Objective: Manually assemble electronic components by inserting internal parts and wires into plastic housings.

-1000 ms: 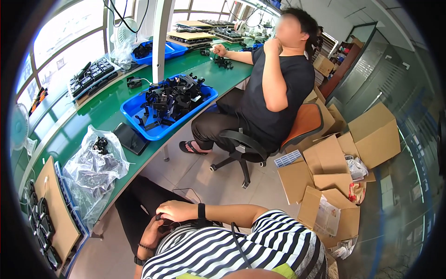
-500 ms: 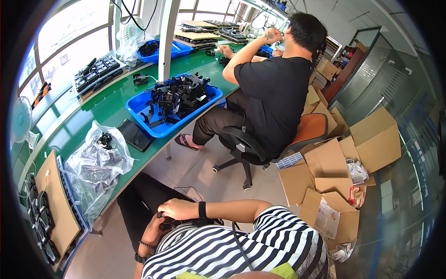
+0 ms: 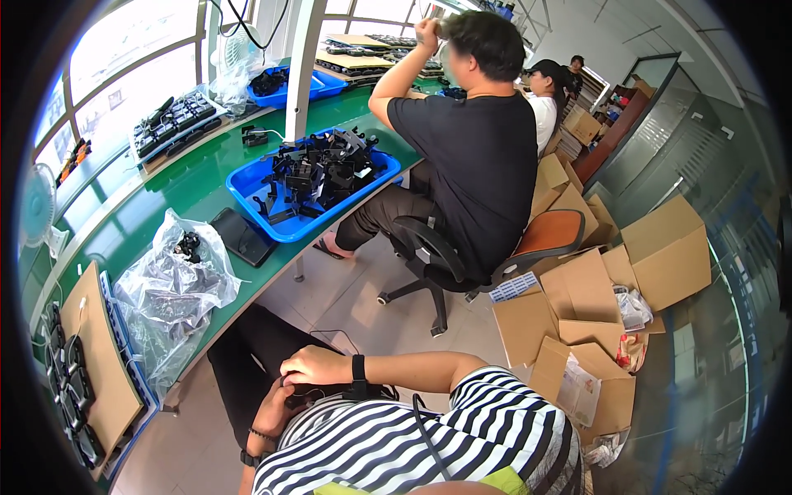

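Both of my hands are together in front of my lap, close to my striped shirt. My right hand, with a black band at its wrist, has its fingers bent and closed over the fingertips of my left hand. The left, with a beaded bracelet, is curled as well. Something dark shows between the two hands, mostly covered by the fingers, and its kind cannot be made out. Left of my knees, on the green workbench, lies a clear plastic bag with small black parts.
A blue tray heaped with black parts stands on the bench, beside a flat black case. A person in black sits ahead on an orange-backed chair. Open cardboard boxes crowd the floor at right.
The seated person has shifted left and upright, with an arm raised higher, so other people show behind. My hands stay together in almost the same place.
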Demonstrator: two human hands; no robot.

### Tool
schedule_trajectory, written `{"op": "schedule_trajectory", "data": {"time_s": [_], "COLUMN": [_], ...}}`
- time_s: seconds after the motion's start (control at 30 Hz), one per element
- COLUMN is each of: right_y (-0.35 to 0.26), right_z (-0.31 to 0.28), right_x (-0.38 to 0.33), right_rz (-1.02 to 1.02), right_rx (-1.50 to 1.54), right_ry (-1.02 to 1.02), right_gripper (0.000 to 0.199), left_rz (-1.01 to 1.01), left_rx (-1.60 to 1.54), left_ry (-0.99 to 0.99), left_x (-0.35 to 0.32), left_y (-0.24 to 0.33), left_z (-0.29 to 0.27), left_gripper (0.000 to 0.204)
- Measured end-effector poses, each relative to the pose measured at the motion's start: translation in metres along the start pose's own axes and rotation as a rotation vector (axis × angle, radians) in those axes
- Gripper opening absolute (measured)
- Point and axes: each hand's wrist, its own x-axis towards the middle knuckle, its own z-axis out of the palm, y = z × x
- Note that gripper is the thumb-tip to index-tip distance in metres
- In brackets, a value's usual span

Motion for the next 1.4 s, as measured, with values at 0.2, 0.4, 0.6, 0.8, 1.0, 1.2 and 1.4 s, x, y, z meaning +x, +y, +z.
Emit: {"op": "schedule_trajectory", "data": {"time_s": [0.2, 0.4, 0.6, 0.8, 1.0, 1.2, 1.4], "right_y": [0.019, 0.001, 0.003, 0.004, 0.005, 0.015, 0.019], "right_z": [-0.004, -0.003, -0.009, -0.004, -0.024, -0.013, -0.019], "right_x": [0.011, 0.016, 0.019, 0.025, 0.032, 0.036, 0.039], "right_rz": [-0.163, -0.02, -0.104, -0.05, -0.047, -0.017, -0.052], "right_rx": [-0.007, 0.036, 0.015, -0.089, -0.056, -0.066, -0.064], "right_ry": [-0.187, -0.098, -0.118, -0.149, -0.198, -0.182, -0.159], "right_gripper": [0.026, 0.021, 0.021, 0.022, 0.023, 0.023, 0.022], "left_rz": [0.043, -0.043, -0.034, -0.07, -0.076, -0.109, -0.128], "left_rx": [0.028, -0.063, -0.055, -0.06, -0.088, -0.135, -0.183], "left_ry": [-0.07, 0.061, 0.009, 0.006, -0.039, 0.004, -0.021], "left_x": [0.002, 0.004, -0.001, 0.008, 0.012, 0.018, 0.019], "left_y": [-0.006, 0.003, 0.007, 0.01, 0.012, 0.01, 0.015], "left_z": [-0.012, -0.008, -0.012, -0.015, -0.022, -0.027, -0.03], "left_gripper": [0.044, 0.043, 0.046, 0.048, 0.048, 0.048, 0.049]}}
